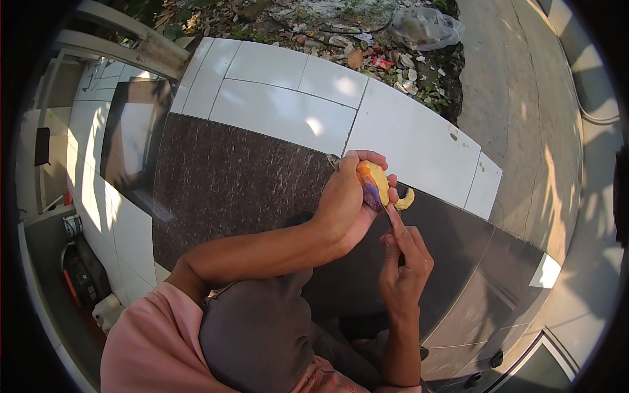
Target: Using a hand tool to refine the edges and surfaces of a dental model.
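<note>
My left hand (342, 206) is wrapped round a lumpy, rounded object (373, 187) with a smooth yellow face and patches of orange and purple; its exact kind is unclear. From the right, my right hand (405, 259) reaches in with fingers pinched together, their tips touching the object's lower right edge. Whatever thin thing those fingers grip is too small to name. A curved yellow strip (406, 199) shows just right of the fingertips; I cannot tell whether it hangs from the object or lies beyond it.
Below my hands are dark floor tiles (229, 170), bordered by white tiles (282, 105). Farther off lies littered soil (354, 46) with a clear plastic bag (427, 27). A concrete path (517, 98) runs along the right. A black-and-orange case (85, 278) stands at the left.
</note>
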Tool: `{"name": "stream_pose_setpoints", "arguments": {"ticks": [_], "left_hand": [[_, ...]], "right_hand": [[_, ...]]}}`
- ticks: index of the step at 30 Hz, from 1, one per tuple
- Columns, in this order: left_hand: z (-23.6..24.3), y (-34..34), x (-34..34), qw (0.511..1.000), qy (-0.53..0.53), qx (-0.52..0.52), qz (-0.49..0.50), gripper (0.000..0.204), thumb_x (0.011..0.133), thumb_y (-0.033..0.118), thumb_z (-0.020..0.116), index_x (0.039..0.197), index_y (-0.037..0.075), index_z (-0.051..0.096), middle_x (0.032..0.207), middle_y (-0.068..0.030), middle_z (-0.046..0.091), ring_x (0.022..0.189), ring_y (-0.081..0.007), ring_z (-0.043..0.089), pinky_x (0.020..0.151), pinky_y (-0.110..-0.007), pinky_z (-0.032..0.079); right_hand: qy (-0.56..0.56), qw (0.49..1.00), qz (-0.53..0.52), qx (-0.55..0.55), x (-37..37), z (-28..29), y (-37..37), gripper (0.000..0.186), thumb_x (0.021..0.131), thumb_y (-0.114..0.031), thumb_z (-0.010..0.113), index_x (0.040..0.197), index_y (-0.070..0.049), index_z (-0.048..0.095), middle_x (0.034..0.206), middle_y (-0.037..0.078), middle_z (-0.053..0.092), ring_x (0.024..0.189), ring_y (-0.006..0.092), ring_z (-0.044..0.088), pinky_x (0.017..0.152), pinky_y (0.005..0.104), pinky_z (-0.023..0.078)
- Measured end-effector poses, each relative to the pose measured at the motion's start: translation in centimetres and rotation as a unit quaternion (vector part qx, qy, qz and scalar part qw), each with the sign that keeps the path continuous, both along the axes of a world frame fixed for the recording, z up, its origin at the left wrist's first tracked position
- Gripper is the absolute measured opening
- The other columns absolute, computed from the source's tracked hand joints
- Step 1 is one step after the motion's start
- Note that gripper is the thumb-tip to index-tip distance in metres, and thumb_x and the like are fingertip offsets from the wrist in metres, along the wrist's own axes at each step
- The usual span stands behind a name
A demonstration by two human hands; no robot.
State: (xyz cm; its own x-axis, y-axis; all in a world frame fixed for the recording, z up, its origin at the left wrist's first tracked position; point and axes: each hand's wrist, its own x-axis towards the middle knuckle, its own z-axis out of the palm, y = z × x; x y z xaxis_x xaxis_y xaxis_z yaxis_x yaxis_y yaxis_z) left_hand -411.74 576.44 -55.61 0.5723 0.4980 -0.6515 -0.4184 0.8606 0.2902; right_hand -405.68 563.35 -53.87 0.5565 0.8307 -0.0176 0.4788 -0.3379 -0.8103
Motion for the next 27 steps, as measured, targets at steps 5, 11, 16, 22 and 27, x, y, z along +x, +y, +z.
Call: {"name": "stream_pose_setpoints", "arguments": {"ticks": [5,11,16,22,27], "left_hand": [[-0.2,0.0,0.2,1.0,0.003,0.014,-0.004,0.03,0.103,0.026,0.031,0.11,0.003,0.048,0.107,-0.0118,0.048,0.094,-0.0224,0.054,0.078,-0.035,0.051],[0.2,0.2,0.1,0.998,-0.011,0.056,0.036,0.037,0.102,0.026,0.032,0.128,0.001,0.041,0.117,-0.0157,0.048,0.114,-0.0292,0.053,0.1,-0.038,0.046],[0.1,0.1,0.0,0.992,-0.031,0.119,0.031,0.039,0.103,0.028,0.03,0.127,0.0,0.041,0.115,-0.0151,0.05,0.116,-0.0294,0.052,0.105,-0.04,0.043],[0.4,-0.1,0.0,0.985,-0.014,0.17,0.019,0.046,0.104,0.037,0.027,0.127,0.001,0.042,0.114,-0.0131,0.051,0.115,-0.0266,0.053,0.105,-0.039,0.042],[0.4,-0.2,0.0,0.979,0.002,0.202,0.013,0.046,0.104,0.038,0.026,0.127,0.001,0.042,0.114,-0.012,0.051,0.113,-0.0246,0.054,0.104,-0.037,0.042]], "right_hand": [[0.036,0.999,-0.037,0.017,-0.9,-0.3,-0.1,0.042,0.087,0.006,0.056,0.126,-0.008,0.061,0.073,0.008,0.056,0.064,0.013,0.055,0.06,0.0254,0.045],[0.031,0.999,0.008,0.008,0.7,-0.1,-0.5,0.04,0.087,0.006,0.056,0.125,-0.006,0.061,0.075,0.008,0.057,0.064,0.0139,0.057,0.061,0.0259,0.046],[-0.008,0.999,0.006,0.044,0.7,0.9,0.5,0.04,0.086,0.007,0.056,0.123,-0.006,0.062,0.075,0.009,0.057,0.063,0.0145,0.057,0.058,0.0271,0.046],[-0.023,0.998,0.022,0.051,0.6,1.1,1.3,0.041,0.084,0.007,0.059,0.123,-0.007,0.063,0.075,0.009,0.058,0.06,0.0149,0.056,0.055,0.0275,0.045],[-0.026,0.999,0.045,0.01,0.6,1.4,1.5,0.037,0.089,0.007,0.051,0.124,-0.001,0.06,0.077,0.01,0.059,0.071,0.0151,0.061,0.066,0.0264,0.048]]}}
